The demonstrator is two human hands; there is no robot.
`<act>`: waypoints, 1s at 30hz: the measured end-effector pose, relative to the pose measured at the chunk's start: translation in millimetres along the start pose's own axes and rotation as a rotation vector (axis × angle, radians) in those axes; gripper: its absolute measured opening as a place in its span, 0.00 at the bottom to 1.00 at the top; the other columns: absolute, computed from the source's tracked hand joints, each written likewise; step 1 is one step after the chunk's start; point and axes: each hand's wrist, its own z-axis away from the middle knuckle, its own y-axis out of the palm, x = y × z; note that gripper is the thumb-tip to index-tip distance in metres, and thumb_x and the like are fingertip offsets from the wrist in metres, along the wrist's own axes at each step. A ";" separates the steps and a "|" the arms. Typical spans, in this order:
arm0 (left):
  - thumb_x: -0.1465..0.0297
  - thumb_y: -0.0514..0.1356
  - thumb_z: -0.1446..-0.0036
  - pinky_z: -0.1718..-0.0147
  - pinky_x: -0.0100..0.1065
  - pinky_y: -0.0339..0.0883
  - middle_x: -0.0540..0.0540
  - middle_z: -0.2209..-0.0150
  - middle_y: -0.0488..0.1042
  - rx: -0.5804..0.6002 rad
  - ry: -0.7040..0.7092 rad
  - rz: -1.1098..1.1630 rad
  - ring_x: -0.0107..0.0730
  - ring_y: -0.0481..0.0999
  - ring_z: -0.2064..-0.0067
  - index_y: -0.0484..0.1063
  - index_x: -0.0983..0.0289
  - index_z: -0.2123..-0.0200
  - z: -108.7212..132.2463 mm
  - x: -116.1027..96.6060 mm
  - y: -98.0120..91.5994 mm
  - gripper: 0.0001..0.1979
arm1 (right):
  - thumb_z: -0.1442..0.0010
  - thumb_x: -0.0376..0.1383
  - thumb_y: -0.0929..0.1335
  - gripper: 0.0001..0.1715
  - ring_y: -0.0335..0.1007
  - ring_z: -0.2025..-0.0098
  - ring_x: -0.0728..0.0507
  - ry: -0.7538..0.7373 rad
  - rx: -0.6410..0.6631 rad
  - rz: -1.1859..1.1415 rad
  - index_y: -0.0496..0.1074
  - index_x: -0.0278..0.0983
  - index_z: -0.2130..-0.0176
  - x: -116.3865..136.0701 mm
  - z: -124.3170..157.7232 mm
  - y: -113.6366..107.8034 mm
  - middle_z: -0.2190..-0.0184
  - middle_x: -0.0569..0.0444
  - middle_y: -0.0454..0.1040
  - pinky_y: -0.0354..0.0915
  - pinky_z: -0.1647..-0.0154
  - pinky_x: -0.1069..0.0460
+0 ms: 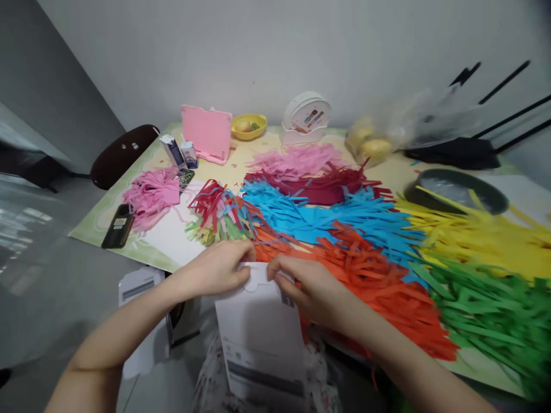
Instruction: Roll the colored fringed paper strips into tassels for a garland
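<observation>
One white carton (258, 330) lies between the table edge and the wearer's lap, and from where I stand both hands have it by its far end. The left hand (226, 267) pinches the far left corner, thumb on the near face; the right hand (303, 281) has its bent fingers closed on the far right corner. The carton's long axis runs away from the hands, straight back toward the patterned clothing (325, 378), so its bulk lies on the lap side of both. A rounded tab (251, 285) sits at that far end, between the two grips and nearer the left thumb, which is just beside it. Beyond the carton lies a multicoloured tassel (221, 215); orange-red fringe (370, 281) spreads to its right. A second white carton (146, 332) lies to its left, lower than the table (88, 223).
</observation>
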 end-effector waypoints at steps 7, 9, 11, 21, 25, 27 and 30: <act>0.75 0.56 0.59 0.80 0.29 0.47 0.46 0.79 0.63 0.224 -0.062 0.130 0.28 0.60 0.77 0.65 0.61 0.76 -15.3 21.1 -0.9 0.04 | 0.42 0.31 0.59 0.10 0.61 0.78 0.49 0.027 0.040 -0.050 0.68 0.39 0.69 6.9 -10.1 9.6 0.80 0.61 0.66 0.56 0.74 0.56; 0.74 0.55 0.59 0.81 0.30 0.45 0.45 0.81 0.59 0.292 -0.067 0.151 0.27 0.57 0.79 0.62 0.61 0.78 -20.6 28.2 1.9 0.03 | 0.43 0.30 0.59 0.10 0.59 0.78 0.49 0.046 0.048 -0.048 0.68 0.39 0.69 5.1 -13.3 10.8 0.80 0.61 0.65 0.55 0.74 0.56; 0.73 0.54 0.59 0.81 0.30 0.45 0.45 0.82 0.56 0.337 -0.082 0.157 0.27 0.56 0.80 0.60 0.61 0.80 -25.3 32.2 4.4 0.03 | 0.43 0.29 0.59 0.10 0.59 0.78 0.49 0.061 0.056 -0.035 0.67 0.39 0.69 2.5 -16.5 11.5 0.80 0.60 0.65 0.55 0.73 0.56; 0.70 0.54 0.53 0.77 0.30 0.54 0.50 0.75 0.68 0.459 -0.224 -0.024 0.32 0.67 0.72 0.66 0.64 0.71 -30.8 24.2 8.4 0.04 | 0.43 0.29 0.60 0.08 0.60 0.75 0.49 0.115 0.152 -0.047 0.67 0.38 0.68 -9.4 -25.8 12.7 0.77 0.58 0.66 0.54 0.72 0.56; 0.71 0.54 0.50 0.75 0.29 0.56 0.50 0.72 0.69 0.367 -0.112 -0.050 0.32 0.68 0.71 0.67 0.65 0.68 -29.9 28.8 9.4 0.06 | 0.43 0.30 0.60 0.08 0.57 0.78 0.50 0.185 0.178 -0.101 0.67 0.38 0.67 -18.1 -26.9 13.0 0.80 0.61 0.63 0.52 0.75 0.56; 0.72 0.54 0.49 0.72 0.29 0.58 0.51 0.70 0.71 0.288 -0.040 -0.064 0.32 0.69 0.69 0.68 0.64 0.66 -28.6 31.7 12.0 0.06 | 0.43 0.30 0.60 0.08 0.56 0.79 0.50 0.203 0.161 -0.098 0.67 0.38 0.67 -24.1 -27.3 11.4 0.80 0.61 0.62 0.50 0.76 0.56; 0.73 0.54 0.45 0.67 0.30 0.63 0.54 0.65 0.75 0.128 0.052 -0.173 0.34 0.74 0.64 0.69 0.65 0.62 -25.8 35.7 21.1 0.07 | 0.44 0.31 0.61 0.08 0.55 0.78 0.50 0.218 0.135 -0.097 0.69 0.38 0.67 -32.2 -28.1 7.6 0.80 0.62 0.60 0.49 0.76 0.56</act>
